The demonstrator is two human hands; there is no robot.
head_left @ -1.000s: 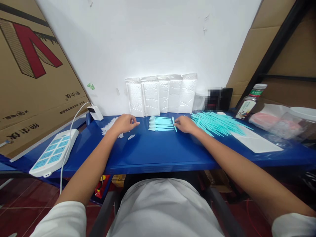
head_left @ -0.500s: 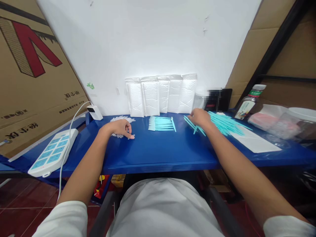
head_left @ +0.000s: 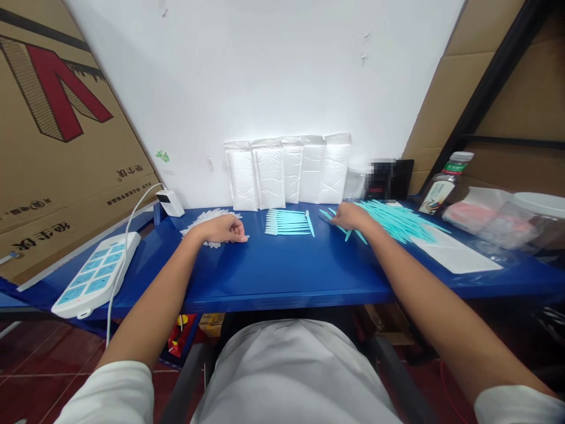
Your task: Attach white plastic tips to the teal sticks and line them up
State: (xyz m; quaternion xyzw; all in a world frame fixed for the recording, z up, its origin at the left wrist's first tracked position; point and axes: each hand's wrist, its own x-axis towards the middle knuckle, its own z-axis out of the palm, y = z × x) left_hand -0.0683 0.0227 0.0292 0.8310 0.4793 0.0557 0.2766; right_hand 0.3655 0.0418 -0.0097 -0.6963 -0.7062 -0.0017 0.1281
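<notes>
My left hand [head_left: 224,228] is closed in a pinch on a small translucent plastic piece [head_left: 246,238], just right of a heap of similar pieces [head_left: 214,217]. My right hand [head_left: 353,215] pinches a slim turquoise stick [head_left: 325,214] that points left from the fingers; its far end is partly hidden. A few loose turquoise sticks [head_left: 358,235] lie under this hand. Between my hands is a neat row of turquoise sticks [head_left: 291,222] with pale left ends, and one stick [head_left: 309,224] lies crosswise at its right.
A large pile of turquoise sticks [head_left: 392,221] lies at right, partly on a white sheet [head_left: 463,253]. White padded packets [head_left: 286,171] lean on the wall. A bottle [head_left: 444,185] and plastic bags [head_left: 481,215] stand farther right. At left is a power strip [head_left: 97,274] with its cable.
My left hand has moved slightly right, away from the translucent heap, with the small piece at its fingertips. My right hand has shifted slightly left, and a turquoise stick now extends from its fingers.
</notes>
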